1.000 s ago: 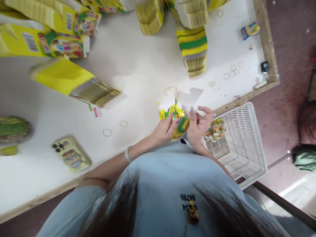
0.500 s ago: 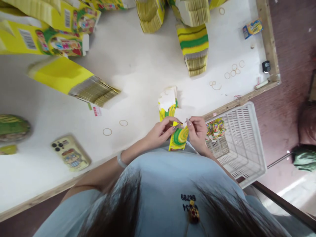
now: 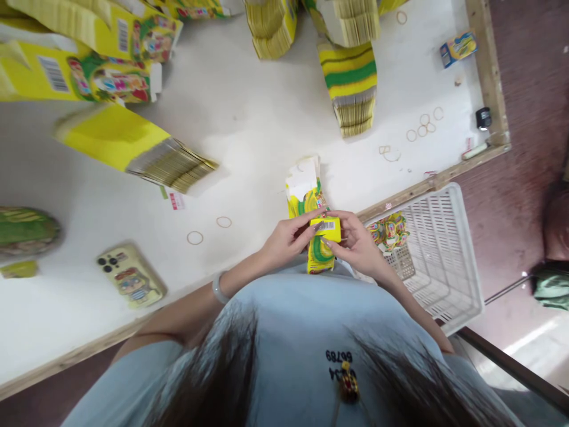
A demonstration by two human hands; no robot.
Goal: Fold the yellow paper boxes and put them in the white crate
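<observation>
Close to my body, at the table's front edge, both hands grip a yellow and green printed carton (image 3: 320, 255). My left hand (image 3: 291, 237) pinches it from the left, its thumb by a yellow flap with a barcode (image 3: 328, 225). From the right, my right hand (image 3: 355, 243) closes on the same carton, with fingers behind the flap and thumb in front. Just beyond my hands lie more flat cartons (image 3: 304, 181) with white end flaps, partly covered by my fingers. Whether the held carton touches them is unclear.
Stacks of flat yellow cartons (image 3: 133, 142) and a striped stack (image 3: 349, 77) lie on the white table. A phone (image 3: 132, 276) and rubber bands (image 3: 194, 238) are at left. A white plastic basket (image 3: 444, 255) holding small printed pieces (image 3: 391, 230) stands at right, beyond the wooden edge.
The carton's barcoded flap now faces up between my hands, where a pale edge was being pinched before. My right hand has turned and lowered, its fingers now around the carton's right side.
</observation>
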